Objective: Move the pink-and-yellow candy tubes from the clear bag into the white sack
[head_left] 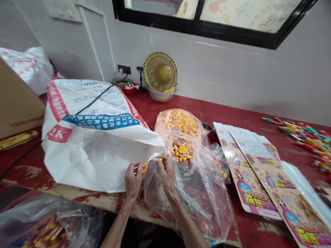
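My left hand [133, 179] is closed beside the mouth of a white woven sack [95, 158]. Small yellow pieces [144, 168] show at its fingertips, and something dark and shiny lies across its fingers. With thumb and fingers pinched, my right hand [167, 174] holds a small yellow-ended piece [160, 159] near the sack's edge. Under my right hand and forearm spreads a clear plastic bag [199, 196]. Farther back, that bag holds many small yellow and reddish pieces [182, 148]. The sack lies on its side, its mouth gaping toward me.
Flat printed cartons [258, 172] lie on the red table [219, 110] to the right, near colourful wooden sticks [307, 137]. A metal cup [207, 128] stands behind the bag. A straw hat [160, 72] leans in a basin [161, 96]. Another plastic bag [77, 217] sits lower left.
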The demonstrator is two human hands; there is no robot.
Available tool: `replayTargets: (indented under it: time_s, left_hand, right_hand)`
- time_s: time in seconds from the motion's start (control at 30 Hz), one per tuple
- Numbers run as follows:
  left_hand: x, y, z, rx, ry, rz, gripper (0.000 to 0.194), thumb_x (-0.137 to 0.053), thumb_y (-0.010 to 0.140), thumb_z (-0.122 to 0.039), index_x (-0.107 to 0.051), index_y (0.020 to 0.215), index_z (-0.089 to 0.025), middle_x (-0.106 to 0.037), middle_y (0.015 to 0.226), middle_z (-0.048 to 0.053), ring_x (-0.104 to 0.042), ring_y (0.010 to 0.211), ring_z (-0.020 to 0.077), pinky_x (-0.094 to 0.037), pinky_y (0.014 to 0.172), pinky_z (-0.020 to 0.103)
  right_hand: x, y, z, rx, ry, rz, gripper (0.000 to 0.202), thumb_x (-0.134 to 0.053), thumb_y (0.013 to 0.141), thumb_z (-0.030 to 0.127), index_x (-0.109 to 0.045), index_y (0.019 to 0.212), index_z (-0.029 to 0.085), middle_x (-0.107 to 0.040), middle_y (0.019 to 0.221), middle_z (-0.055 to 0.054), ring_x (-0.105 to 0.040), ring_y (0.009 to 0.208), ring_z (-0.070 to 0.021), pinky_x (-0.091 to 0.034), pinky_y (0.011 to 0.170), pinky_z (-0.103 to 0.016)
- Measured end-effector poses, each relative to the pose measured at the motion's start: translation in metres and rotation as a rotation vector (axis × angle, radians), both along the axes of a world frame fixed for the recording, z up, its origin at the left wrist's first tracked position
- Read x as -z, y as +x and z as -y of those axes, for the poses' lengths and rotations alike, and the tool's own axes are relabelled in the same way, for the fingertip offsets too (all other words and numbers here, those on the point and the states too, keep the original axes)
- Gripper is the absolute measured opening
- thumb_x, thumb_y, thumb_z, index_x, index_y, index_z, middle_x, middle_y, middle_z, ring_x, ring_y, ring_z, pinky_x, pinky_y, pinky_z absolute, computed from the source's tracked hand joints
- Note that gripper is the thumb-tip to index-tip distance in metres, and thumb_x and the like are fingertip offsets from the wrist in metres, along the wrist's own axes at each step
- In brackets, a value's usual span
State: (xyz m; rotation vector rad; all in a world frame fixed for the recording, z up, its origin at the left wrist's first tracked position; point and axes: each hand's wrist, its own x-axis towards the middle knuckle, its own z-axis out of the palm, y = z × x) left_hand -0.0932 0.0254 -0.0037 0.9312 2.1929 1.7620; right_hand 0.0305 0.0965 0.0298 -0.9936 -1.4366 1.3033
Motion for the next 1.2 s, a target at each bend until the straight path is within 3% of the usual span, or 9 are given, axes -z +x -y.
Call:
replayTargets:
  time_s: [0.23,0.5,0.73,0.93,1.2]
  left_hand:
    - [0.003,0.002,-0.001,0.014,-0.020,0.014,0.044,-0.054,0.092,-0.064,-0.069,0.091,-0.023,-0.078,0.089,0.008,-0.075,0.079,0.0237,-0.062,0.070,0.034]
    - [0.010,-0.002,-0.004,0.037,-0.008,0.025,0.042,-0.056,0.091,-0.063,-0.068,0.090,-0.023,-0.078,0.090,0.008,-0.076,0.080,0.0239,-0.064,0.069,0.035]
    - [0.012,-0.003,-0.003,0.041,-0.028,0.013,0.042,-0.056,0.092,-0.062,-0.069,0.092,-0.022,-0.077,0.091,0.008,-0.075,0.080,0.0233,-0.065,0.069,0.035]
    - [0.011,-0.003,-0.003,0.048,-0.039,0.028,0.042,-0.056,0.090,-0.063,-0.069,0.092,-0.023,-0.077,0.090,0.008,-0.076,0.081,0.0249,-0.065,0.071,0.037]
    - [0.005,-0.002,-0.002,0.081,-0.010,0.100,0.044,-0.059,0.090,-0.065,-0.069,0.092,-0.022,-0.078,0.092,0.009,-0.077,0.079,0.0235,-0.066,0.067,0.034]
  right_hand:
    - [0.011,0.015,0.003,-0.048,-0.075,0.210,0.036,-0.055,0.091,0.058,-0.062,0.101,0.024,-0.072,0.088,-0.004,-0.068,0.078,-0.0259,-0.052,0.073,-0.039]
    - [0.001,0.006,0.004,-0.003,-0.025,0.154,0.035,-0.056,0.093,0.057,-0.062,0.102,0.024,-0.071,0.090,-0.004,-0.067,0.077,-0.0246,-0.054,0.074,-0.038]
    - [0.010,-0.003,0.001,-0.002,0.011,0.121,0.035,-0.053,0.092,0.054,-0.062,0.104,0.023,-0.073,0.094,-0.007,-0.069,0.081,-0.0253,-0.056,0.075,-0.038]
    - [0.011,0.001,0.001,-0.038,-0.035,0.125,0.033,-0.055,0.089,0.053,-0.062,0.101,0.023,-0.072,0.089,-0.006,-0.069,0.076,-0.0255,-0.055,0.069,-0.036]
    - [0.011,0.000,0.002,0.004,-0.051,0.110,0.036,-0.056,0.089,0.054,-0.064,0.104,0.022,-0.073,0.092,-0.006,-0.069,0.079,-0.0251,-0.055,0.075,-0.037]
